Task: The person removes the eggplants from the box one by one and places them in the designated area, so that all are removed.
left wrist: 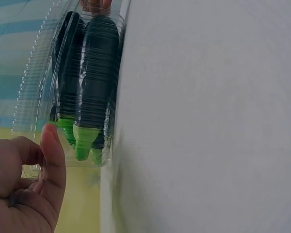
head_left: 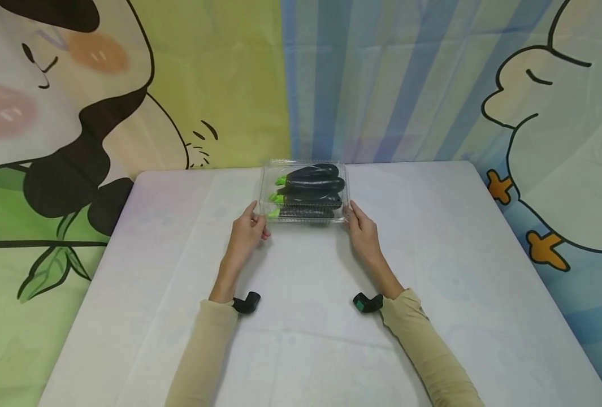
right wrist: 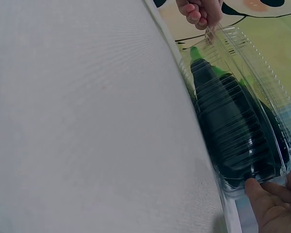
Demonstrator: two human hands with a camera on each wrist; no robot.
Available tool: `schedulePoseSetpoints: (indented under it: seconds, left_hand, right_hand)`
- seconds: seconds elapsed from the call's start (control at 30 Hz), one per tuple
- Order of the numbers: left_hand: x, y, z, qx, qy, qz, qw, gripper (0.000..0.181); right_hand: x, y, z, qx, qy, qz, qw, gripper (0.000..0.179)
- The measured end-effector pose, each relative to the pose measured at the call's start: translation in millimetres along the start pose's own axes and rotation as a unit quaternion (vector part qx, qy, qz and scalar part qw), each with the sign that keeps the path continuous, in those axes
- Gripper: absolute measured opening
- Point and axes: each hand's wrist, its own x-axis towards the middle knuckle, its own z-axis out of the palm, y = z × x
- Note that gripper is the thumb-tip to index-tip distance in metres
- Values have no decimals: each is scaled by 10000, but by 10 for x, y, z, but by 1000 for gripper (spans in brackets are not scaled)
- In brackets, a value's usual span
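Observation:
A clear plastic clamshell box [head_left: 303, 218] sits near the far edge of the white table, its lid down over several dark eggplants [head_left: 313, 185]. Their green stem ends [left wrist: 84, 141] point toward my left side. My left hand [head_left: 247, 229] pinches the box's near left corner between thumb and curled fingers. At the near right corner, my right hand [head_left: 364, 229] grips the box, its thumb against the side wall in the right wrist view. Part of the right fingers is hidden behind the clear plastic.
A white cloth covers the table [head_left: 306, 339]. Behind it hangs a printed backdrop [head_left: 219, 73] with cartoon animals, close to the box's far side. A black wrist camera [head_left: 247, 303] is on the left wrist and another camera [head_left: 368, 303] on the right.

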Motion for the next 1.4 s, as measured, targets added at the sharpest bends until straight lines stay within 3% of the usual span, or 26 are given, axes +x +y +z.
schedulePoseSetpoints:
  seconds: [0.27,0.57,0.87,1.03,1.13,1.3,1.4]
  left_hand:
    - [11,-26,10,-119,18,-93,9999,61]
    - [28,-35,25,-195,104,59,9997,57]
    - [22,-31,6,-36,298,259,9992,54]
    - [21,-52,-6,-73,429,162,9989,51]
    - [26,-47,-42,111,331,44,9994,55]
    - [152,53,-143,797,-231,158,9964,65]
    - [248,102,-157,975,-507,231,9937,68]
  right_hand:
    - [-6,5,11,34,16,98,9999,46]
    - [16,40,18,-20,32,138,9999,48]
    - [31,4,-12,-52,-225,84,9997,48]
    - [37,-19,-24,27,-443,235,9987,49]
    - [45,-108,-23,16,-618,352,9975,53]
    - [166,-191,-30,-296,-724,261,9966,59]
    - [256,-168,-61,-575,-703,94,9958,58]
